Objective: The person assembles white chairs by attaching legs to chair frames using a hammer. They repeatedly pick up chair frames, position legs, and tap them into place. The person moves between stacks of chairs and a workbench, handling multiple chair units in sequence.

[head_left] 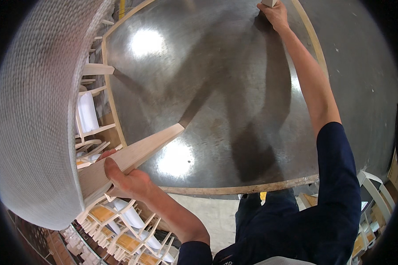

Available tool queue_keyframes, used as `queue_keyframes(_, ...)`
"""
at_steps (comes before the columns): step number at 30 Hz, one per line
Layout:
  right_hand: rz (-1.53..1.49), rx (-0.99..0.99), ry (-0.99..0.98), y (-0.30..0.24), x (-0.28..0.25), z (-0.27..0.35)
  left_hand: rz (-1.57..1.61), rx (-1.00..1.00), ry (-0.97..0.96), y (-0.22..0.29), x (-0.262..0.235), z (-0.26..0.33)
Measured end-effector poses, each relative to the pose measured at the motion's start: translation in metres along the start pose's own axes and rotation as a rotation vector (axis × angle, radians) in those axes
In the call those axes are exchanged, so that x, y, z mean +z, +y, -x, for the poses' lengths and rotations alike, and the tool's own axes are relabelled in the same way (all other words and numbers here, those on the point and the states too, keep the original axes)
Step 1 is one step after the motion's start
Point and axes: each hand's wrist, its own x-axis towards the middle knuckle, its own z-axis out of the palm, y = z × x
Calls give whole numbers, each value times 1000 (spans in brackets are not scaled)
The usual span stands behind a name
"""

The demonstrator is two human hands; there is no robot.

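Note:
A chair with a large light grey woven-fabric panel (40, 110) fills the left side, very close up. My left hand (130, 182) is wrapped round the pale wooden leg (152, 141) that sticks out from this panel, gripping it near its thick end. The leg's narrow tip reaches over the table. Farther off, a second wooden leg (99, 69) projects from the panel's edge. At the far right of the table, my right hand (276, 17) is closed round a pale wooden piece (269, 2). The picture's upper edge cuts off most of that piece, so its kind is unclear.
A dark, shiny tabletop (208, 84) with a wooden rim (239, 190) lies in front of me, carrying shadows and lamp reflections. Several stacked wooden chair frames (128, 243) stand at the lower left. A white chair frame (376, 190) stands at the right, above the grey floor.

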Motion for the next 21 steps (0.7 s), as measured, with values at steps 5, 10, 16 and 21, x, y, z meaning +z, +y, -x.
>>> queue_keyframes(5, 18, 5, 55, 0, 6, -5, -38, 31, 37, 4, 5, 4)
queue_keyframes(10, 55, -11, -18, -3, 2, -10, -48, 49, 55, 4, 7, 5)
queue_keyframes(16, 88, -42, 27, -11, 5, -8, -37, 6, 69, 10, 10, 11)
queue_keyframes(21, 54, -60, -2, -11, 6, -15, -21, -5, 59, 13, 14, 16)
